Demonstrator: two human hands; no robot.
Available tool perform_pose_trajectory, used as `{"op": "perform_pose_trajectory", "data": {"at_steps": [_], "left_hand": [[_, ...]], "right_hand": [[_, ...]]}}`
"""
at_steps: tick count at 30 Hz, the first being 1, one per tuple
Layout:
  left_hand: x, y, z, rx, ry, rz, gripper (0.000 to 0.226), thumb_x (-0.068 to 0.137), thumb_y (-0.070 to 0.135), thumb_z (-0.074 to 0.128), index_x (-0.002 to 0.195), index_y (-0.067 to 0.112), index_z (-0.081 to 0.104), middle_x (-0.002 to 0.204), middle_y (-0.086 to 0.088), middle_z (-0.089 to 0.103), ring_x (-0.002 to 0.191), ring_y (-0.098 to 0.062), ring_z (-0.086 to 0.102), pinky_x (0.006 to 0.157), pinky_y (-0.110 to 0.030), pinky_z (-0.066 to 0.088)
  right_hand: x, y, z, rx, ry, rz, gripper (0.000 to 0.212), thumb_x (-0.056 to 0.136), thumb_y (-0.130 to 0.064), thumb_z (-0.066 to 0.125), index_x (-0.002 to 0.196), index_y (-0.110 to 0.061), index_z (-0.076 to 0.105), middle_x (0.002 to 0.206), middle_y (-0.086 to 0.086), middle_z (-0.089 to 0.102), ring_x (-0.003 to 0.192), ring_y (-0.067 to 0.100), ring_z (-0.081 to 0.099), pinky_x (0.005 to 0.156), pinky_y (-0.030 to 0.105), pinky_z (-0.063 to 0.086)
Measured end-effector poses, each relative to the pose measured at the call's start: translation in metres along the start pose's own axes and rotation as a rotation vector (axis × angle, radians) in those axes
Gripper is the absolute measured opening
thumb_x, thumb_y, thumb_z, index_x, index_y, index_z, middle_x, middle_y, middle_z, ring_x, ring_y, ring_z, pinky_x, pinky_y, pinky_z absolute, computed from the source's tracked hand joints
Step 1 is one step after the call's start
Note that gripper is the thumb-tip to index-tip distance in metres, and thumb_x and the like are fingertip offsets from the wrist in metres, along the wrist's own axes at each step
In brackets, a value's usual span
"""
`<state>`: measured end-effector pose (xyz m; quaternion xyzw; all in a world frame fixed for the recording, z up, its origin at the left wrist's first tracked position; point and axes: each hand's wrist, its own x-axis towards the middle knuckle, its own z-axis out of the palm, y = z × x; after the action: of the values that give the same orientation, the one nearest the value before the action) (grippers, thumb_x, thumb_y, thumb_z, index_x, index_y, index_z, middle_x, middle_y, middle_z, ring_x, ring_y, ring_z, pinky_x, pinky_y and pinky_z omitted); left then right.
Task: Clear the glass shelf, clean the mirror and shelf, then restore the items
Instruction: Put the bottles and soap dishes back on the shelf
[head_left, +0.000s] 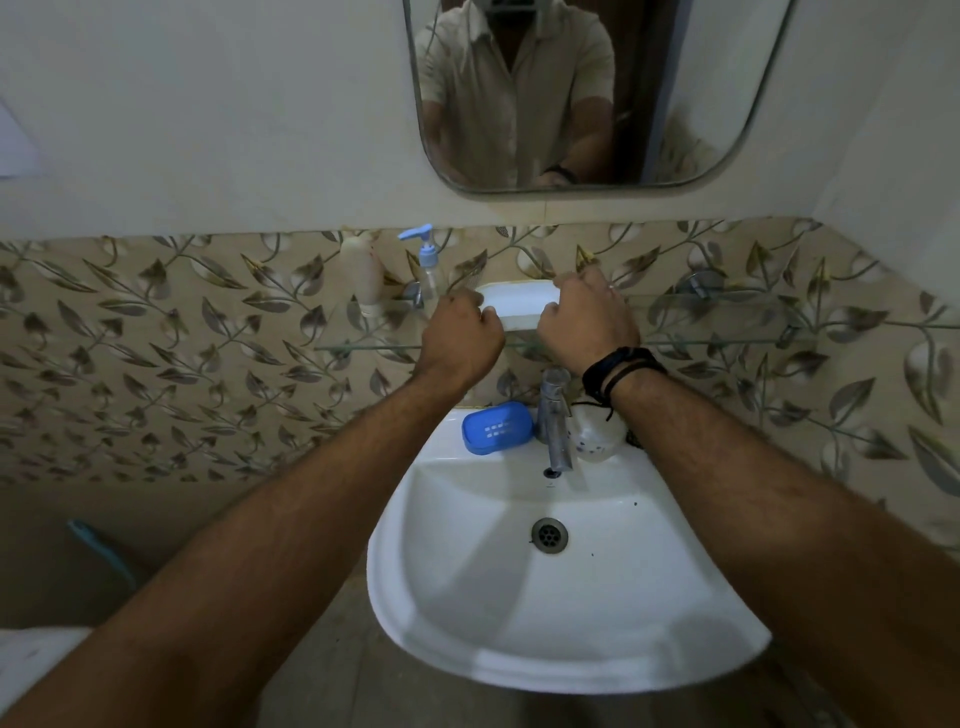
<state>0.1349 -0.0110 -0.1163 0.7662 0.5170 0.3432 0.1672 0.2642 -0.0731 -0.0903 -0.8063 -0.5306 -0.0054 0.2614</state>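
I had both hands on the white soap dish (519, 304). My left hand (460, 338) curled its fingers around the dish's left end, and my right hand (587, 325) curled around its right end. The dish sat at the middle of the glass shelf (727, 318), but I could not tell if it touched the glass. At the shelf's left end stood 2 bottles: a white bottle (361, 270) and a clear pump bottle (427, 262) with a blue top. The mirror (675, 78) hung above on the wall. Below my hands were a white sink (545, 597), a steel tap (553, 415) and a blue soap box (497, 427).
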Motion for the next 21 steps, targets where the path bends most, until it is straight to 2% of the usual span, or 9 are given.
{"op": "perform_pose_trajectory", "data": {"at_steps": [2,8,11,13,17,21], "left_hand": [[-0.012,-0.002,0.001,-0.044,0.035,0.021,0.035,0.095,0.026,0.049,0.124,0.009,0.061,0.119,-0.009,0.065,0.107,-0.022,0.060,0.092,-0.034,0.048],[-0.045,-0.024,0.008,-0.083,0.058,-0.025,0.021,0.093,0.020,0.051,0.109,0.011,0.061,0.112,-0.007,0.062,0.101,-0.020,0.057,0.082,-0.027,0.039],[-0.060,-0.033,0.012,-0.096,0.074,0.011,0.015,0.092,0.019,0.053,0.102,0.010,0.059,0.105,-0.005,0.062,0.095,-0.021,0.057,0.080,-0.032,0.043],[-0.070,-0.042,0.021,-0.080,0.023,0.006,0.012,0.092,0.021,0.053,0.098,0.011,0.058,0.101,-0.004,0.061,0.093,-0.020,0.056,0.080,-0.033,0.044],[-0.084,-0.075,0.044,-0.038,-0.141,-0.159,0.019,0.095,0.030,0.049,0.098,0.013,0.059,0.104,-0.003,0.063,0.095,-0.022,0.060,0.081,-0.035,0.047],[-0.088,-0.106,0.068,0.028,-0.293,-0.246,0.022,0.094,0.033,0.048,0.100,0.015,0.059,0.104,-0.006,0.061,0.094,-0.026,0.060,0.074,-0.030,0.039]], "right_hand": [[-0.015,-0.001,0.009,0.033,-0.015,-0.053,0.038,0.090,-0.021,0.045,0.125,-0.012,0.057,0.129,0.012,0.051,0.116,0.033,0.053,0.095,0.043,0.048],[-0.055,-0.002,0.041,0.039,-0.094,-0.112,0.028,0.089,-0.017,0.046,0.111,-0.008,0.061,0.117,0.015,0.056,0.110,0.034,0.055,0.094,0.041,0.046],[-0.071,-0.004,0.059,0.092,-0.125,-0.121,0.024,0.089,-0.015,0.045,0.106,-0.010,0.062,0.113,0.013,0.058,0.106,0.033,0.056,0.089,0.041,0.048],[-0.080,-0.003,0.075,0.128,-0.170,-0.092,0.024,0.088,-0.014,0.046,0.104,-0.010,0.063,0.113,0.012,0.059,0.105,0.032,0.056,0.086,0.040,0.049],[-0.090,0.002,0.114,0.169,-0.298,0.002,0.028,0.088,-0.014,0.049,0.110,-0.009,0.065,0.117,0.011,0.061,0.107,0.030,0.059,0.083,0.031,0.049],[-0.095,0.011,0.152,0.160,-0.395,0.086,0.040,0.088,-0.019,0.054,0.127,-0.010,0.056,0.128,0.015,0.054,0.117,0.035,0.054,0.097,0.041,0.047]]}}
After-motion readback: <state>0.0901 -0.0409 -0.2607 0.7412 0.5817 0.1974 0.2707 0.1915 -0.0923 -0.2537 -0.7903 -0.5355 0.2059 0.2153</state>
